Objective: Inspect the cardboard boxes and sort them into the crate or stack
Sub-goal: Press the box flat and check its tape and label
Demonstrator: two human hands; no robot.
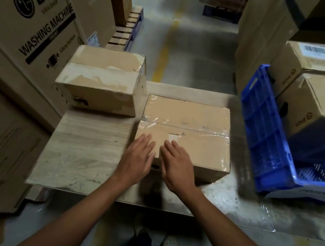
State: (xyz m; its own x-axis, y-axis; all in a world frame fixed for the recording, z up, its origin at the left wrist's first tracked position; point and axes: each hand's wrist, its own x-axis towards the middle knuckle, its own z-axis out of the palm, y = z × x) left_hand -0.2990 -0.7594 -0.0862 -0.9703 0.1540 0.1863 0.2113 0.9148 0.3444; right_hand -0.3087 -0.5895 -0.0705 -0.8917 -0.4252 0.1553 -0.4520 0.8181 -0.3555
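Note:
A taped cardboard box (199,124) lies flat on the low wooden platform (89,149) in front of me. My left hand (137,159) and my right hand (178,167) rest side by side on its near top edge, palms down, fingers spread, gripping nothing. A second taped box (102,77) stands at the platform's far left, apart from both hands. A blue plastic crate (266,135) sits tilted to the right of the platform; its inside is only partly in view.
Large appliance cartons (31,17) rise along the left. Two stacked cardboard boxes (322,88) stand behind the crate at the right. An aisle with a yellow floor line (165,55) runs ahead, with pallets (129,30) beside it. My shoes (151,238) are below.

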